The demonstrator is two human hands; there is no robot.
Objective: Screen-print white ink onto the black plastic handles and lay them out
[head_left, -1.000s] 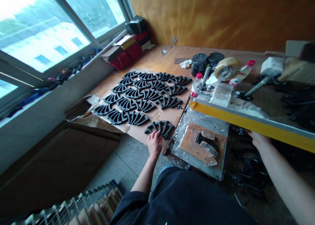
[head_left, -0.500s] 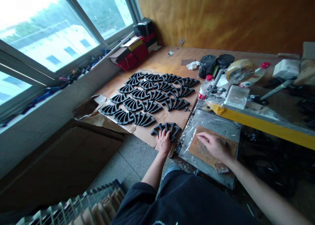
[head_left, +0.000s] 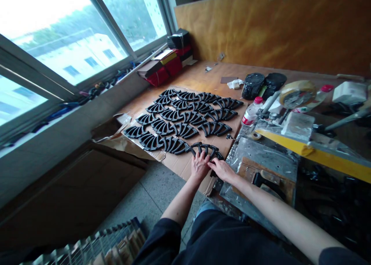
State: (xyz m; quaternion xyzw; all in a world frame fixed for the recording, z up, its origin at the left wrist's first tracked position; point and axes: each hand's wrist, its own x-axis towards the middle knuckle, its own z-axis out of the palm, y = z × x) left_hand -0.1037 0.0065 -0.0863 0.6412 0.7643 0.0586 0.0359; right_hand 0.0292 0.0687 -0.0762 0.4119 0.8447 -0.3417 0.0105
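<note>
Several black fan-shaped ribbed parts (head_left: 185,116) lie in rows on a sheet of cardboard (head_left: 179,162) on a wooden table. My left hand (head_left: 199,166) rests on the nearest black part (head_left: 206,150) at the cardboard's front edge, fingers spread on it. My right hand (head_left: 222,169) touches the same part from the right, fingers extended. To the right lies a metal plate (head_left: 269,157) under plastic film with a brown board (head_left: 249,170) and a black piece (head_left: 263,182) on it.
A yellow-edged bar (head_left: 315,157) crosses above the plate. Behind it stand black jars (head_left: 252,85), a red-capped bottle (head_left: 251,112), a tape roll (head_left: 295,93) and a lever tool (head_left: 346,118). Red boxes (head_left: 162,70) sit by the window. A wire rack (head_left: 95,245) is bottom left.
My right hand has left the brown board on the plate and moved left to the nearest black part, joining my left hand. The view has shifted left.
</note>
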